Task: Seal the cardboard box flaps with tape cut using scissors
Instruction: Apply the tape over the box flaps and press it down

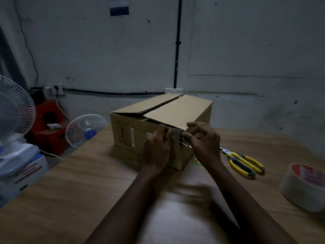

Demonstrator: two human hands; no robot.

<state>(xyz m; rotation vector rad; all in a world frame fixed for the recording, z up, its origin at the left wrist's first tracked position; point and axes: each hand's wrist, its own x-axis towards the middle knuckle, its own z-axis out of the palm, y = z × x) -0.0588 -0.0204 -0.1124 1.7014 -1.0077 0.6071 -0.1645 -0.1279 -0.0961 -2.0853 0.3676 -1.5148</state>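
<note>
While the cardboard box [158,124] sits mid-table with its long axis running away from the person and slightly rightward, everything else is best placed from it. Left of the box, beyond the table edge, stand two white fans [84,129] and a red crate [49,120]. At the box's near end face, the left hand [156,147] curls closed, fingers pressed against the cardboard and seemingly pinching one end of a clear tape strip [179,140]. Just right of it, at the box's near right corner, the right hand [204,143] pinches thumb and forefinger together on the strip's other end, remaining fingers spread loose. The strip lies stretched crosswise between them, low on the end face, below the flaps. The top flaps meet unevenly, the left one sunken, the seam not yet taped as far as I can tell. Right of the box lie yellow-handled scissors [244,162], and further right the tape roll [302,185].

The seam lies above and beyond both grips, so the strip likely needs turning lengthwise along it; both hands are equally near.
</note>
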